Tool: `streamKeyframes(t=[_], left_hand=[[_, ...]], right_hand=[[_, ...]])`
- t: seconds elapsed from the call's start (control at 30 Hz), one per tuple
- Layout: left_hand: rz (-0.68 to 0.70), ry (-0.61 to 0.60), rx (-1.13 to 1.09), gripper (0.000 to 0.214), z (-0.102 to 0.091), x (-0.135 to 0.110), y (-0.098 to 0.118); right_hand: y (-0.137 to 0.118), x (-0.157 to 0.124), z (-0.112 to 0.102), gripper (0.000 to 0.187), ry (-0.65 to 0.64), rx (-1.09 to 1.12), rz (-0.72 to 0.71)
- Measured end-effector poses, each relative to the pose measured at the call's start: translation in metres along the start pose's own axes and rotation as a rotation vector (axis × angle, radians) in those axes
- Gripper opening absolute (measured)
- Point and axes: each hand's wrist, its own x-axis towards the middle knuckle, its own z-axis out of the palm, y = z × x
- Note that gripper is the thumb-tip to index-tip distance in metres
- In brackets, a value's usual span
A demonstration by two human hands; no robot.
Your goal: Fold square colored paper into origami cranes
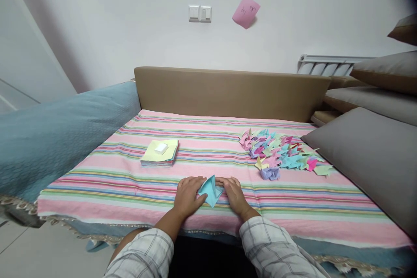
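Note:
A light blue sheet of origami paper, partly folded with a raised peak, lies on the striped cloth in front of me. My left hand grips its left side, the thumb on top and the fingers behind. On the other side, my right hand has curled fingers at the paper's right edge; its fingertips are partly hidden behind the fold. A stack of square coloured paper sits to the left, with a small white block on top. Many folded paper cranes in mixed colours are heaped on the right.
The striped cloth covers a sofa seat with a brown backrest. A blue-covered armrest bounds the left. Grey cushions are piled at the right. On the wall are switches and a pink note.

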Motion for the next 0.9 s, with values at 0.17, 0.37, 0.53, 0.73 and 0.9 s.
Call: streamKeyframes(t=[0.17,0.37,0.53,0.73,0.9], left_hand=[[0.020,-0.018,0.019,0.050,0.001,-0.001,0.000],[0.031,-0.043,0.025,0.056,0.002,-0.001,-0.001],[-0.012,-0.001,-0.006,0.059,0.002,0.000,-0.002],[-0.025,0.020,-0.003,0.059,0.003,0.000,-0.003],[-0.025,0.004,0.000,0.058,0.003,0.001,-0.004]], right_hand=[[0.000,-0.001,0.002,0.047,0.003,-0.098,-0.025],[0.002,0.001,0.004,0.052,0.062,-0.015,0.043],[0.006,0.014,0.003,0.036,0.044,0.018,0.149],[0.010,0.028,0.005,0.029,-0.073,-0.215,0.148],[0.013,0.027,0.009,0.032,-0.095,-0.359,0.087]])
